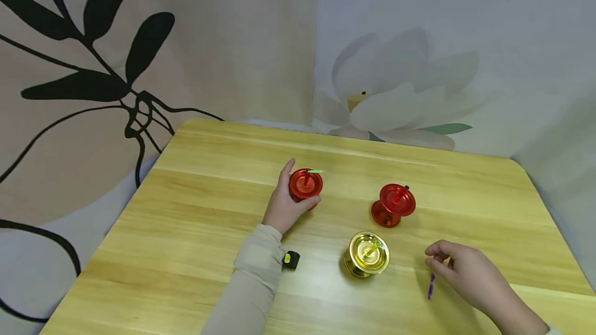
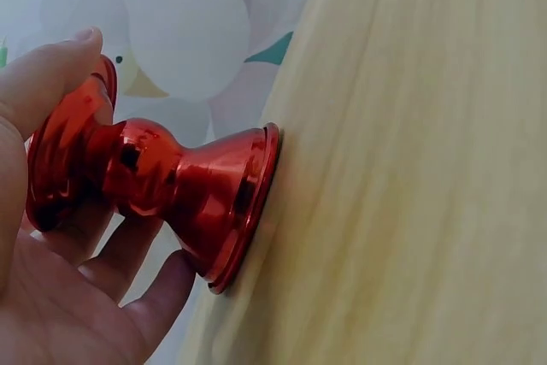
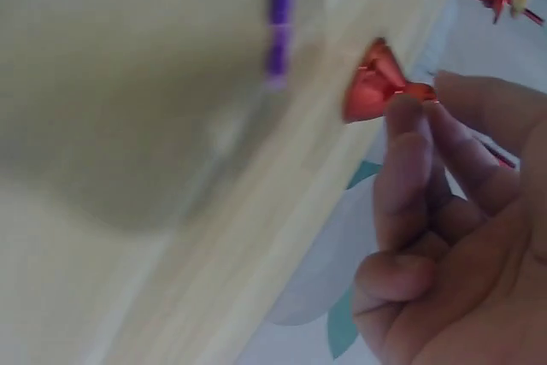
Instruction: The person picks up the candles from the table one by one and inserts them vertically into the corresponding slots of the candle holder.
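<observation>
In the head view, my left hand (image 1: 288, 203) grips a shiny red candle holder (image 1: 306, 182), thumb and fingers around its upper bowl. A thin green stick (image 1: 315, 171), like a small candle, juts over its dish. The holder's flared foot (image 2: 235, 211) meets the wooden table in the left wrist view. My right hand (image 1: 470, 273) hovers over the right side, fingers loosely bent and nothing between them. A thin purple candle (image 1: 431, 287) shows just below its fingertips; in the right wrist view this candle (image 3: 279, 23) is blurred and apart from the fingers.
A second red candle holder (image 1: 397, 200) stands on the table (image 1: 195, 169) right of centre. Nearer stands a gold candle holder (image 1: 369, 253) with a spike in its dish. A small black box (image 1: 291, 260) is beside the left cuff. Patterned curtains (image 1: 261, 40) hang behind the table.
</observation>
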Motion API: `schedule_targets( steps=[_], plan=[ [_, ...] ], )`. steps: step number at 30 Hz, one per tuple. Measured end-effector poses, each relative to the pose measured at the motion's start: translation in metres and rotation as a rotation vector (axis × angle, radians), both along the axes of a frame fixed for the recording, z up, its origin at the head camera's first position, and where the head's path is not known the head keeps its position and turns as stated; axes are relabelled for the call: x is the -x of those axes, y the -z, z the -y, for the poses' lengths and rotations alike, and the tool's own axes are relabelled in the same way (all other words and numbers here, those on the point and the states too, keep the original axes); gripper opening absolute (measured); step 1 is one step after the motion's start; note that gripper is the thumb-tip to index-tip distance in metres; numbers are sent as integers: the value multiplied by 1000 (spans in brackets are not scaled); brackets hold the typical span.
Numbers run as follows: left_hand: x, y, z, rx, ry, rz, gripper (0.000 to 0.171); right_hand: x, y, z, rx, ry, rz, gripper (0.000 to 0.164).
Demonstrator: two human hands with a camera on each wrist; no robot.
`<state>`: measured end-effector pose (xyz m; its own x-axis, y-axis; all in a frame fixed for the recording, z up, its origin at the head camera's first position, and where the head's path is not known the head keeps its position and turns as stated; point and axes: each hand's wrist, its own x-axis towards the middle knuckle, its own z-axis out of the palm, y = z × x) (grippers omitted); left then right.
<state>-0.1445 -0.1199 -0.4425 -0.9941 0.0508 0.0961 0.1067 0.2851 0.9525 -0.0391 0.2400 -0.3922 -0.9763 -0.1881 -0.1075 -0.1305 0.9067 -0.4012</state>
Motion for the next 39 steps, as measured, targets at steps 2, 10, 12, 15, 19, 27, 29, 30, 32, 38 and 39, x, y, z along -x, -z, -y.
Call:
schedule_targets(
  steps=[2, 10, 12, 15, 19, 27, 29, 30, 32, 38, 39],
  plan=[
    [0, 0, 9, 6, 5, 5, 107, 0, 7, 4, -51, -19, 19, 7],
    [-5, 1, 43, 7, -83, 34, 107, 17, 26, 31, -106, -79, 70, 9],
    [-5, 1, 44, 6, -62, 33, 108, 17, 26, 33, -104, -69, 61, 12],
    [-5, 0, 43, 10, -41, 11, 110, 15, 26, 33, -99, -53, 54, 14],
    [-8, -3, 43, 61, -129, -116, 103, 15, 25, 34, -78, -57, 78, 11],
    [-19, -39, 16, -330, -189, -771, 14, 23, 12, 31, 50, -33, 1, 6],
    [-23, -46, 7, -378, -78, -755, 8, 26, 9, 30, 71, -17, -22, 5],
    [-24, -48, 2, -381, -28, -723, 7, 27, 7, 30, 83, -5, -26, 5],
    [-26, -47, -5, -357, 59, -628, 9, 28, 4, 31, 110, 17, -25, 4],
    [-20, -31, -20, -228, 252, -210, 37, 34, -6, 39, 170, 28, -95, 5],
    [-17, -29, -23, -208, 277, -143, 42, 35, -7, 41, 177, 29, -121, 5]
  ],
)
